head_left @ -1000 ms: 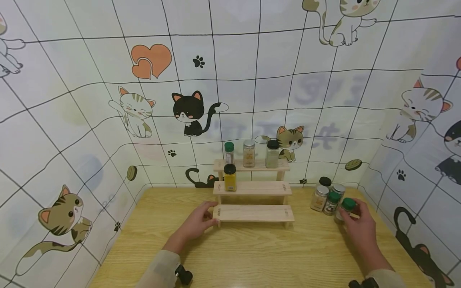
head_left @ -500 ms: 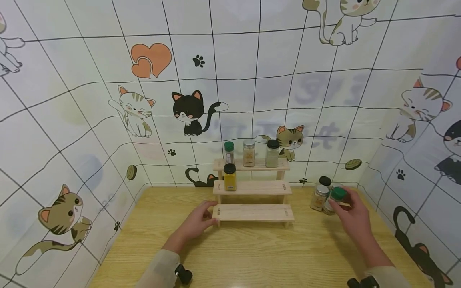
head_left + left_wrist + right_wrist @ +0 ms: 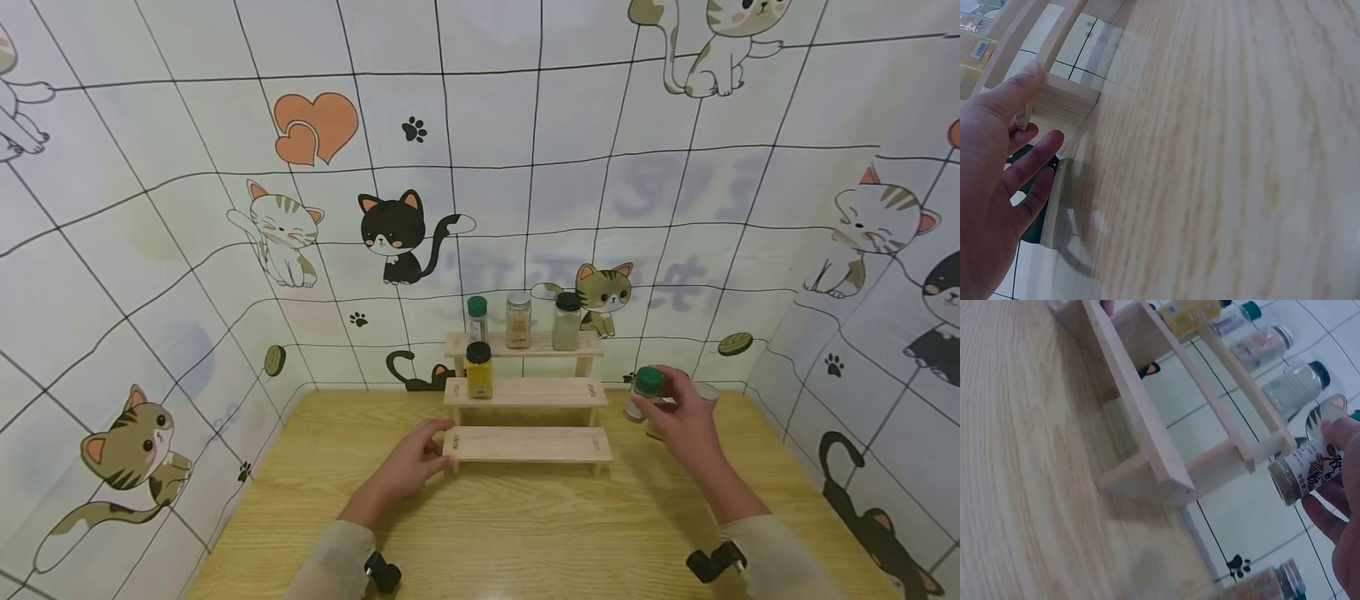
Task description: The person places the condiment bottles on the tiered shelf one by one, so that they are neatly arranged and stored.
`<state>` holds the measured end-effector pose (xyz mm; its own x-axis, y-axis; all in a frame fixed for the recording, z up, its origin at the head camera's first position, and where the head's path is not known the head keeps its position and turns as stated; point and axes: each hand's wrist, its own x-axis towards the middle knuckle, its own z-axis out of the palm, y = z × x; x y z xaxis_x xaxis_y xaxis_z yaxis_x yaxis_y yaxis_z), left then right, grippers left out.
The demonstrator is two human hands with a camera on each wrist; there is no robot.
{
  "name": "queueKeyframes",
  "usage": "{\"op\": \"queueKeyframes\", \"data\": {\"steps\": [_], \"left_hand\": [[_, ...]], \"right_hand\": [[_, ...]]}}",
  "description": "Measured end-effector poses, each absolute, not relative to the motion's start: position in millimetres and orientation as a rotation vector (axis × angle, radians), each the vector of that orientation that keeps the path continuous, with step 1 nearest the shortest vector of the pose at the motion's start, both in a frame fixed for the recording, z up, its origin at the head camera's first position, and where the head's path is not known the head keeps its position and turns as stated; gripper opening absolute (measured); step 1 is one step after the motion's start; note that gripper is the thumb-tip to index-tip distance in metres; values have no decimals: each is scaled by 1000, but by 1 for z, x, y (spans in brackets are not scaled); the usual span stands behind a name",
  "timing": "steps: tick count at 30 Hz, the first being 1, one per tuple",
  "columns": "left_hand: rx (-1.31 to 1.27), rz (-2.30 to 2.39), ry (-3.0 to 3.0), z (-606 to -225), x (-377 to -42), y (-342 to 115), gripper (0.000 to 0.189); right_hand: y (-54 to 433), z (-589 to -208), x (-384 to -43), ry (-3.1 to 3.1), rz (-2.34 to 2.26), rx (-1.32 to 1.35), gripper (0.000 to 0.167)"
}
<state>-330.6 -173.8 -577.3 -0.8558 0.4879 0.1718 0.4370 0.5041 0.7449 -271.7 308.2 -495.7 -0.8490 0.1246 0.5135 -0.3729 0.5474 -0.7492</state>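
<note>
My right hand (image 3: 688, 425) grips a spice jar with a green lid (image 3: 648, 382), to the right of a three-step wooden rack (image 3: 532, 444). In the right wrist view the jar (image 3: 1311, 470) is tilted, its label printed with dark characters, fingers and thumb round it. My left hand (image 3: 408, 462) holds the left end of the rack's lowest step, thumb on top and fingertips beneath, as the left wrist view shows. A yellow spice jar with a black lid (image 3: 479, 372) stands at the left of the middle step.
On the top step stand a green-lidded jar (image 3: 477, 318), a silver-lidded jar (image 3: 518, 321) and a black-lidded jar (image 3: 567, 323). More jars stand behind my right hand, mostly hidden, one silver lid (image 3: 707, 392) showing. A cat-patterned wall covering (image 3: 495, 192) surrounds the wooden table (image 3: 525, 533).
My right hand has lifted a green-lidded jar from the group at the right and carried it left towards the rack. The left hand has stayed on the rack.
</note>
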Motion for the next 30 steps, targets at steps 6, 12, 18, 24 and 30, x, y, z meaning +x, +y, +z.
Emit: {"op": "queueKeyframes", "data": {"steps": [6, 12, 18, 24, 30], "left_hand": [[810, 1293, 2667, -577, -330, -175, 65], [815, 1302, 2660, -577, -330, -174, 66], [807, 1293, 2663, -577, -331, -174, 66], [784, 1288, 2667, -577, -330, -174, 65], [769, 1279, 2670, -576, -330, -173, 64]], "right_hand": [[286, -488, -286, -2262, 1315, 304, 52], [265, -484, -303, -2269, 1377, 339, 51], [245, -479, -314, -2290, 1406, 371, 52], [225, -475, -326, -2305, 1431, 405, 54], [205, -473, -341, -2320, 1480, 459, 54]]}}
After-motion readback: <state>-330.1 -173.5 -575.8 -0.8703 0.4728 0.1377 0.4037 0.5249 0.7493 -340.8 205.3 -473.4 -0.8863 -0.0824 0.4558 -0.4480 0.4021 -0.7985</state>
